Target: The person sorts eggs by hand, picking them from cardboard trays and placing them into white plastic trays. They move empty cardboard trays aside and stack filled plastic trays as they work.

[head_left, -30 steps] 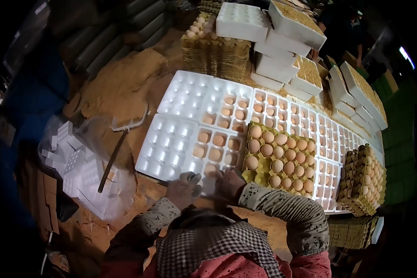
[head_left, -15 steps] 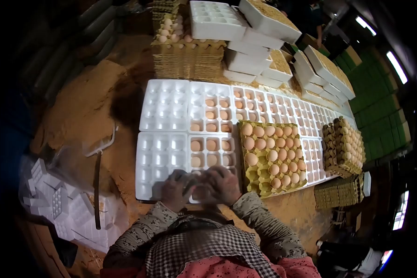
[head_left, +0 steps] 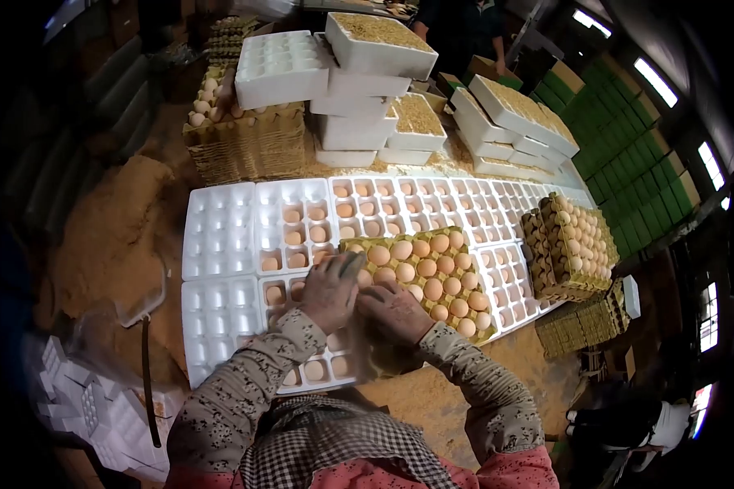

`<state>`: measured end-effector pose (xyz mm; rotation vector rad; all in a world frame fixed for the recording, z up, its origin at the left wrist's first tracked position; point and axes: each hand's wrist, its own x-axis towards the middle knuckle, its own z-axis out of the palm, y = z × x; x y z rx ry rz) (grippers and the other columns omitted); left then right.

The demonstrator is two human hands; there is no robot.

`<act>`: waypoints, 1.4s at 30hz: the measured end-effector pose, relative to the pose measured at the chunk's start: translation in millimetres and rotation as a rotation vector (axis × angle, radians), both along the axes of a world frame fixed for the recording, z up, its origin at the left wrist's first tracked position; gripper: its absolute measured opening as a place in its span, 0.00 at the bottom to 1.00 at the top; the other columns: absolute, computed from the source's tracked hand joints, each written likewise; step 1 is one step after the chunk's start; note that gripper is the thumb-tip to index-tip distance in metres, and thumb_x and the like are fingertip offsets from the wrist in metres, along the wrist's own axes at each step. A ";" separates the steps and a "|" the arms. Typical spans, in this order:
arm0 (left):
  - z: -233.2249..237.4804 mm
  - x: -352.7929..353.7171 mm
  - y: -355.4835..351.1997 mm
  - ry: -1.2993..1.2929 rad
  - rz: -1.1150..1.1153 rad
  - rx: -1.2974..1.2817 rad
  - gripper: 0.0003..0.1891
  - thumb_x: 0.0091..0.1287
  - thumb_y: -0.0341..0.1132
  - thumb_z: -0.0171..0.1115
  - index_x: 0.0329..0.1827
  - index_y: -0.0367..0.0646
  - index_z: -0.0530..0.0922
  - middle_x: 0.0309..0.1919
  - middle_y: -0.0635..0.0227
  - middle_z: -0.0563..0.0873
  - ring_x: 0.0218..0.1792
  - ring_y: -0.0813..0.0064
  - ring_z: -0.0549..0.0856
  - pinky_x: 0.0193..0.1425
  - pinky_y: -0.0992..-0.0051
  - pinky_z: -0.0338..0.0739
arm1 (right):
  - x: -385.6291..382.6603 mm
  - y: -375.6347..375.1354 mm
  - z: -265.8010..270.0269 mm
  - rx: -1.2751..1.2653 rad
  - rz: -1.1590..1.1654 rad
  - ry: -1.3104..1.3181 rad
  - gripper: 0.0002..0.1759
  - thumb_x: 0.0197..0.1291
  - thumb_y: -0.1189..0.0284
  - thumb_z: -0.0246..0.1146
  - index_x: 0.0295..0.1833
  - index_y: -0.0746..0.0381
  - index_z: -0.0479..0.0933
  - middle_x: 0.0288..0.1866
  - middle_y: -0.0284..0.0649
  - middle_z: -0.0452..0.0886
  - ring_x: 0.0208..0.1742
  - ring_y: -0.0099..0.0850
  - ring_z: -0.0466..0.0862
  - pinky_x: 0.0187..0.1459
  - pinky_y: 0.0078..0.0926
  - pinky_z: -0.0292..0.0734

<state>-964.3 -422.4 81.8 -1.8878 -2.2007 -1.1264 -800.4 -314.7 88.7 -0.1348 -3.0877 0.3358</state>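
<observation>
My left hand point(head_left: 332, 291) is over the left edge of a yellowish pulp egg tray point(head_left: 457, 332), its fingers bent down over the tray's upper left corner. Close beside it, my right hand point(head_left: 393, 311) has curled fingers at the tray's left side, near an egg point(head_left: 385, 275). Both hands look closed, but their fingertips and anything in them are hidden. Rows of brown eggs fill the visible part of the pulp tray, which rests on white foam trays. Under my left forearm lies a foam tray point(head_left: 263, 326) with eggs in its cells, partly covered by my hand and sleeve.
Foam trays with bare cells point(head_left: 218, 232) lie at the left. Stacked egg trays point(head_left: 575, 244) stand at the right. White foam boxes point(head_left: 367, 85) and a pulp tray stack point(head_left: 245, 147) are behind. Another person point(head_left: 465, 33) stands at the back. Sawdust point(head_left: 122, 220) is heaped at left.
Both hands have gone from the front foam tray to the left side of the pulp egg tray. More eggs show in the front foam tray. The camera view has shifted.
</observation>
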 end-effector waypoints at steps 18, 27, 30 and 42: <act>11.7 -2.0 27.6 -0.588 0.032 0.067 0.19 0.58 0.35 0.66 0.52 0.44 0.77 0.44 0.60 0.79 0.43 0.59 0.80 0.50 0.61 0.77 | 4.4 121.0 36.8 -1.332 -0.321 0.207 0.34 0.53 0.73 0.66 0.67 0.56 0.66 0.61 0.47 0.70 0.37 0.37 0.80 0.41 0.30 0.79; -6.9 -13.1 60.2 0.195 0.012 -0.638 0.30 0.59 0.47 0.64 0.65 0.50 0.70 0.60 0.60 0.75 0.53 0.58 0.80 0.56 0.62 0.75 | -59.2 107.4 25.9 0.108 -0.045 -0.130 0.21 0.48 0.58 0.64 0.48 0.54 0.81 0.58 0.45 0.72 0.51 0.44 0.78 0.49 0.37 0.77; 19.2 -29.8 33.6 0.048 0.015 -0.427 0.30 0.58 0.44 0.66 0.64 0.51 0.70 0.59 0.62 0.76 0.54 0.59 0.80 0.57 0.64 0.75 | -62.1 128.2 59.4 -0.261 -0.114 -0.086 0.29 0.46 0.57 0.70 0.57 0.51 0.76 0.55 0.42 0.77 0.48 0.43 0.82 0.51 0.40 0.77; -42.7 -187.2 14.6 -0.270 0.262 -0.396 0.25 0.57 0.45 0.64 0.57 0.49 0.74 0.54 0.62 0.78 0.53 0.59 0.79 0.54 0.62 0.74 | -303.4 108.9 0.9 -0.087 -0.587 -0.443 0.23 0.56 0.52 0.63 0.53 0.54 0.77 0.46 0.46 0.82 0.51 0.41 0.82 0.53 0.39 0.75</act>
